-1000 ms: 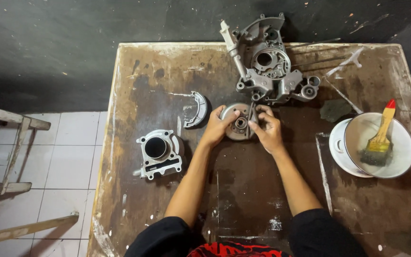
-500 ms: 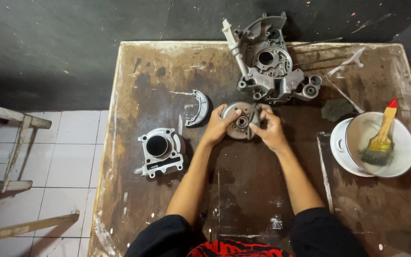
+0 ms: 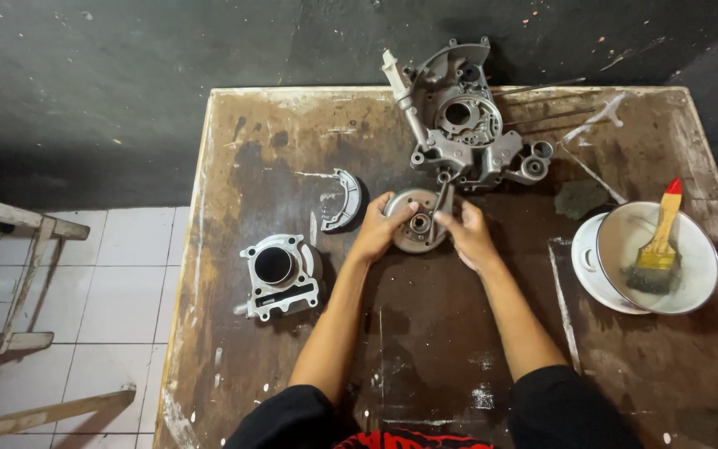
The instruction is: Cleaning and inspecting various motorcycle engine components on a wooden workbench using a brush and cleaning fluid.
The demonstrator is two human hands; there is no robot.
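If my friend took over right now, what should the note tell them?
Left hand and right hand both grip the round metal engine part at mid-table.
The big engine casing lies just beyond it, the cylinder block to the left, and the curved brake shoe between.
The brush rests in the white bowl on the right.
Done: parts laid out.
Left: the round part is still in hand.

cylinder block [image 3: 278,274] | crankcase [image 3: 467,125] | brush [image 3: 658,249] in bowl [image 3: 700,283]

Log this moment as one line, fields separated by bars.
left hand grips round metal engine part | right hand holds its other side | cylinder block left, apart | brush in white bowl
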